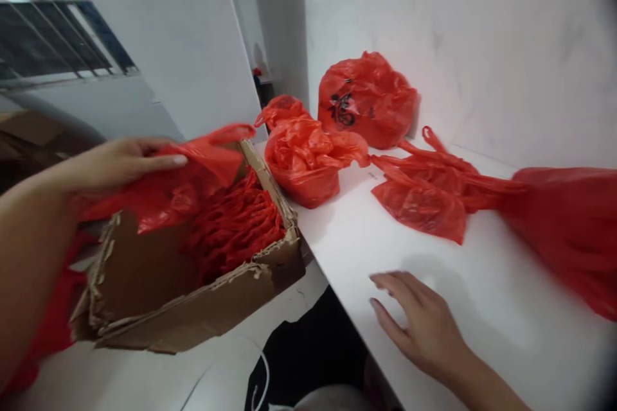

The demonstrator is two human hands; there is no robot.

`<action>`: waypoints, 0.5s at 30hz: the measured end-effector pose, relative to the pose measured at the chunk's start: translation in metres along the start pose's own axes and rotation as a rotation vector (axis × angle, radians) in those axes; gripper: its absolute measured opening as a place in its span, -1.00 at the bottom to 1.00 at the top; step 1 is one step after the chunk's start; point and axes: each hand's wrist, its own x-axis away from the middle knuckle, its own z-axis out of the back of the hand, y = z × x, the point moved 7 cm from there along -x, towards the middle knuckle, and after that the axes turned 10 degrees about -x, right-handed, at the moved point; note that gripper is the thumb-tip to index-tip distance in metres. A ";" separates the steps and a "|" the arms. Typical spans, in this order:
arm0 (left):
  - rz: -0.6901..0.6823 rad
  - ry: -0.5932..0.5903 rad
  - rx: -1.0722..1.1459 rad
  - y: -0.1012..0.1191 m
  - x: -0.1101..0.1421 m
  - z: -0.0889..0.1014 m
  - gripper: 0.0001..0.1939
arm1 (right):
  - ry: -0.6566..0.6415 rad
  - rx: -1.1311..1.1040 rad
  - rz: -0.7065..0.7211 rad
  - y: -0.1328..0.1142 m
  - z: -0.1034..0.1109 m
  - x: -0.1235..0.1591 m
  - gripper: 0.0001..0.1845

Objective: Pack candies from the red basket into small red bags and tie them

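My left hand (120,164) reaches over a torn cardboard box (202,314) and pinches a red plastic bag (212,154) by its upper edge, thumb on top. The box holds a packed stack of red bags (236,225). My right hand (419,324) lies flat on the white counter (482,282) near its front edge, fingers stretched out and apart, holding nothing.
On the counter sit a filled red bag with black print (366,99) against the wall, an open stuffed red bag (308,157), flat red bags (424,196) and a large red bag (569,225) at right. A barred window (48,26) is upper left.
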 end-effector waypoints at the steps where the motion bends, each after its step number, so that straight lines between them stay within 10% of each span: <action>1: -0.004 -0.116 -0.094 -0.013 -0.009 -0.012 -0.39 | -0.017 -0.028 0.016 -0.011 -0.014 -0.024 -0.60; 6: -0.123 -0.521 -0.381 -0.077 -0.037 -0.079 -0.58 | -0.104 -0.109 0.021 -0.032 -0.078 -0.096 -0.43; 15: -0.101 -0.678 -0.340 -0.141 -0.050 -0.142 -0.76 | -0.077 -0.272 -0.073 -0.001 -0.124 -0.089 -0.58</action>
